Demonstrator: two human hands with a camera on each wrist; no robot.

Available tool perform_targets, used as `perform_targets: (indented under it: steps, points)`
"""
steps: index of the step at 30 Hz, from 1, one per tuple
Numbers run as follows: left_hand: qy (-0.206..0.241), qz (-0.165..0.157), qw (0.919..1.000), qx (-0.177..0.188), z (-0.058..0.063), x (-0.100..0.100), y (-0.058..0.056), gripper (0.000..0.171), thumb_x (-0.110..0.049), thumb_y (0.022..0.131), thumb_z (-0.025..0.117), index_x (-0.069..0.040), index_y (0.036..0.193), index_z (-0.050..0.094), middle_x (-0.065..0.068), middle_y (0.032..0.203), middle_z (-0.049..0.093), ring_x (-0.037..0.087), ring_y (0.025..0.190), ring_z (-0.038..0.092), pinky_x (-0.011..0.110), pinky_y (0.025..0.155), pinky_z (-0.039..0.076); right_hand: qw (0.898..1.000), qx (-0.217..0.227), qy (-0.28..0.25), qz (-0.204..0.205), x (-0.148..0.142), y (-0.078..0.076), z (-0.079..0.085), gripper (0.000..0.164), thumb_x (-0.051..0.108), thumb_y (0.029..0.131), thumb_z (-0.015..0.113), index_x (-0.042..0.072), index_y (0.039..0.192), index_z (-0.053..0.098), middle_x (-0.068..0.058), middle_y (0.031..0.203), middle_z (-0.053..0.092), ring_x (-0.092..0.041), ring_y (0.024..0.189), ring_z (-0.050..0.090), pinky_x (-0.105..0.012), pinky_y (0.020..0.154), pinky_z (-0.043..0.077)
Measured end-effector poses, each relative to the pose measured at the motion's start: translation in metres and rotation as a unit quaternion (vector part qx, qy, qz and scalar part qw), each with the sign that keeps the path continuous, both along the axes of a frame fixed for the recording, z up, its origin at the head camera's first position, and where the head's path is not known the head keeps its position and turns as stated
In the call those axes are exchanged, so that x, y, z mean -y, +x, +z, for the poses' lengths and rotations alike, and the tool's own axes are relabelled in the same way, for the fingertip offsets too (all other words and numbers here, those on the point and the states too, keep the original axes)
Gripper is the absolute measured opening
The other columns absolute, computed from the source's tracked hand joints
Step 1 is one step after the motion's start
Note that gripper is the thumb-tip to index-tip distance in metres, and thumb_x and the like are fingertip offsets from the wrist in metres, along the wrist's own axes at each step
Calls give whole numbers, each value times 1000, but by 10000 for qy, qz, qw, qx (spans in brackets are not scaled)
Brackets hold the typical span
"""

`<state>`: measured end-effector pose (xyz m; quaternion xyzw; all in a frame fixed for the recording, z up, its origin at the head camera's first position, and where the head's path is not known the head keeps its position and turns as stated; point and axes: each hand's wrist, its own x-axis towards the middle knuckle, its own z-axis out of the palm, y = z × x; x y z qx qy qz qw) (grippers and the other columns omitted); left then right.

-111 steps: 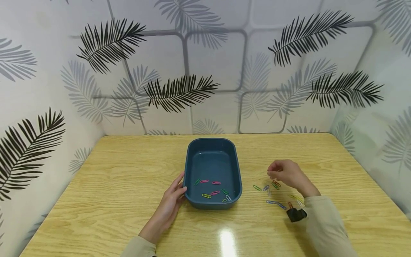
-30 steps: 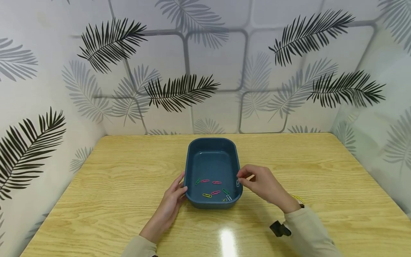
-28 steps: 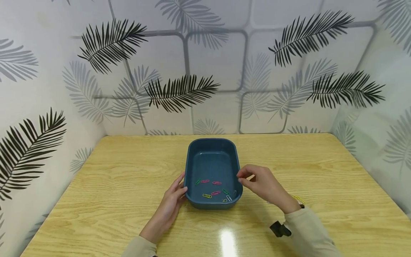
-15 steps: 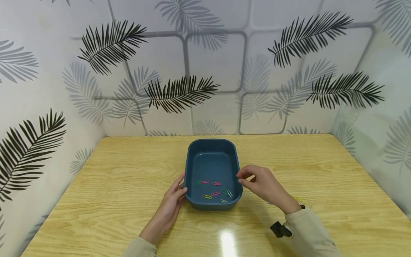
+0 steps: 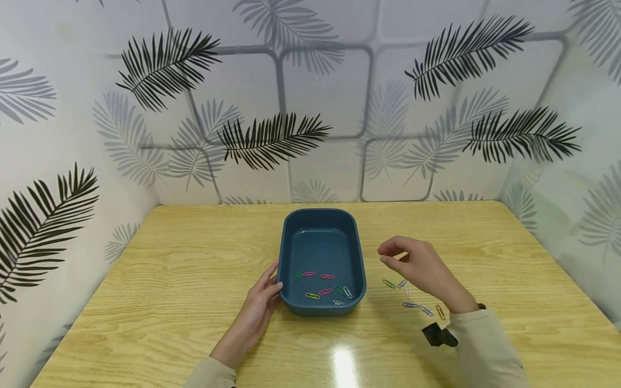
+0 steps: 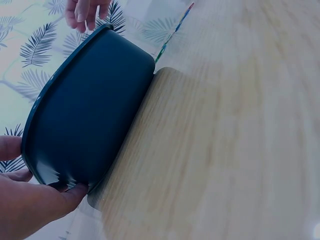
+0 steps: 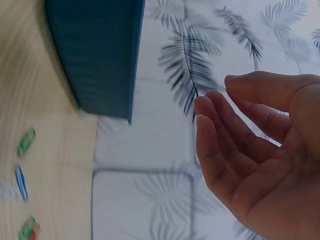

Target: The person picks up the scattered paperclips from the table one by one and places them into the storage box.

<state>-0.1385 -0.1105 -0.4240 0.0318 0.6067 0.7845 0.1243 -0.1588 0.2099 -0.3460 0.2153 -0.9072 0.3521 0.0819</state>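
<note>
A dark blue plastic tray (image 5: 322, 312) stands on the table, with several coloured paper clips (image 5: 325, 291) lying on its floor toward the near end. My left hand (image 5: 261, 299) holds the tray's left side near the front corner, thumb and fingers bent about the wall, as the left wrist view of the tray (image 6: 90, 105) shows. To the right of the tray, my right hand (image 5: 421, 269) hangs above the table. Its fingers are loosely bent with nothing between them, and the right wrist view of this hand (image 7: 265, 160) shows thumb and fingertips apart.
Loose paper clips (image 5: 409, 305) in several colours lie on the wooden table (image 5: 194, 258) below and in front of my right hand. A black device (image 5: 439, 334) sits at the right wrist. A leaf-patterned wall (image 5: 320, 161) closes off the table's back.
A pale paper clip pinched by my right hand over the tray's right rim has dropped inside. The right hand has since drawn back to the right. My left hand stays on the tray.
</note>
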Motion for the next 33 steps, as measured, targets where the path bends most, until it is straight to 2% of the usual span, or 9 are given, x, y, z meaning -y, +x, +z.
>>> perform_targets:
  steps: [7,14,19,27,33]
  points:
    - [-29,11,10000,1,0,0,0,59,-7,101,39,-8,155,17,25,155,20,36,141,24,51,113,18,9991,-33,94,-420,-32,-2,11,14,5,91,66,1,104,68,-11,98,68,-28,91,64,-42,75,55]
    - [-13,32,10000,4,-1,-1,0,59,-6,101,39,-8,155,17,24,155,20,36,140,25,50,113,19,9976,246,380,-517,-56,-6,10,16,10,93,65,0,106,68,-11,98,68,-31,92,63,-47,76,53]
    - [-24,53,10000,-3,-2,0,-1,58,-6,101,39,-8,155,18,24,155,21,37,139,27,50,113,20,9944,699,609,-502,-72,-7,-1,17,10,91,66,-1,105,67,-12,97,67,-31,90,65,-47,73,53]
    - [-18,62,10000,8,-1,-1,-1,59,-6,101,39,-8,155,17,25,154,21,37,140,26,51,113,19,9828,1580,952,-47,-116,-2,-25,24,2,82,72,-9,101,62,-12,91,65,-32,83,64,-42,69,54]
    - [18,101,9999,33,-1,-1,0,59,-5,100,39,-8,155,18,25,154,21,37,139,26,50,113,19,9767,1815,1136,-156,-135,0,-37,25,5,81,74,-8,98,63,-8,88,66,-31,83,64,-40,68,52]
